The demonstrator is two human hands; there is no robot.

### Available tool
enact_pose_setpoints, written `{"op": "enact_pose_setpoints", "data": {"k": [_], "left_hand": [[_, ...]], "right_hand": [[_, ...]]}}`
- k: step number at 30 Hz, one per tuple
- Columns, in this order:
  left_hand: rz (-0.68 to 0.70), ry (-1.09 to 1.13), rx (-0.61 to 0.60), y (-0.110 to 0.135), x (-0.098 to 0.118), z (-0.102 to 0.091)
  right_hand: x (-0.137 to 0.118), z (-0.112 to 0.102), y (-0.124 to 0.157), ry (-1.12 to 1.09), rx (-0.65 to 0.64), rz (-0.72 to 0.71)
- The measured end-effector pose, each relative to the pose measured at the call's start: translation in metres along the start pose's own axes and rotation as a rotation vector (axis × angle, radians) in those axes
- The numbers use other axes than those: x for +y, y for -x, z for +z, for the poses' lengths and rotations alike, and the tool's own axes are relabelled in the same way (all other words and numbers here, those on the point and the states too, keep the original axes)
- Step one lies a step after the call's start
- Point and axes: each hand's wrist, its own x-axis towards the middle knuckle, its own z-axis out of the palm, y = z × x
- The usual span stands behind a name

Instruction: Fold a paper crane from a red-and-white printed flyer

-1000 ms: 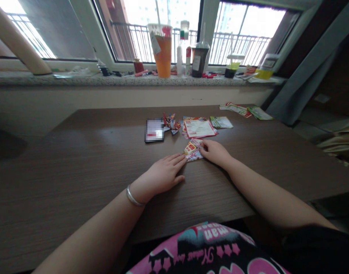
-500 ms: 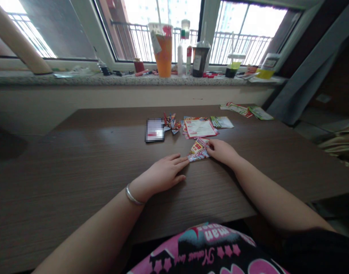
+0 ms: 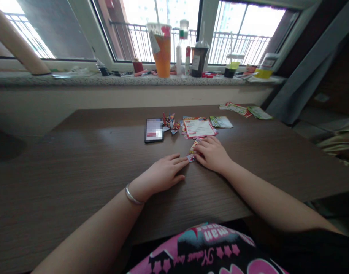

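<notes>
A small folded piece of colourful printed paper (image 3: 192, 150) lies on the brown wooden table (image 3: 77, 160). My left hand (image 3: 163, 174) rests flat on the table, fingers stretched out, with its fingertips touching the paper's left corner. My right hand (image 3: 212, 153) lies flat on top of the paper and covers most of it, fingers together and pressed down. A silver bangle (image 3: 132, 196) sits on my left wrist.
Behind the paper lie a stack of printed leaflets (image 3: 199, 128), several small folded paper figures (image 3: 171, 122) and a phone (image 3: 154, 130). More leaflets (image 3: 239, 109) lie at the far right. The windowsill (image 3: 77, 80) holds an orange drink cup (image 3: 162, 49), bottles and other cups.
My right hand has slid left from the paper's right edge onto the paper, pressing it flat and hiding most of it. My left hand has stayed in place.
</notes>
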Motion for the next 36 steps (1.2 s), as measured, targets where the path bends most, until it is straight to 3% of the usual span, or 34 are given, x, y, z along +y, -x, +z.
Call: {"op": "enact_pose_setpoints", "data": {"k": [4,13,36], "left_hand": [[0.001,-0.009,0.001,-0.001,0.0,0.0],[-0.011,-0.035,0.01,-0.002,0.005,-0.002],[-0.034,-0.146,0.05,-0.006,0.013,-0.007]], "right_hand": [[-0.002,0.007,-0.002,-0.03,-0.031,-0.074],[0.004,0.015,-0.006,-0.192,-0.027,0.026],[0.011,0.022,-0.013,-0.183,-0.119,0.128]]}}
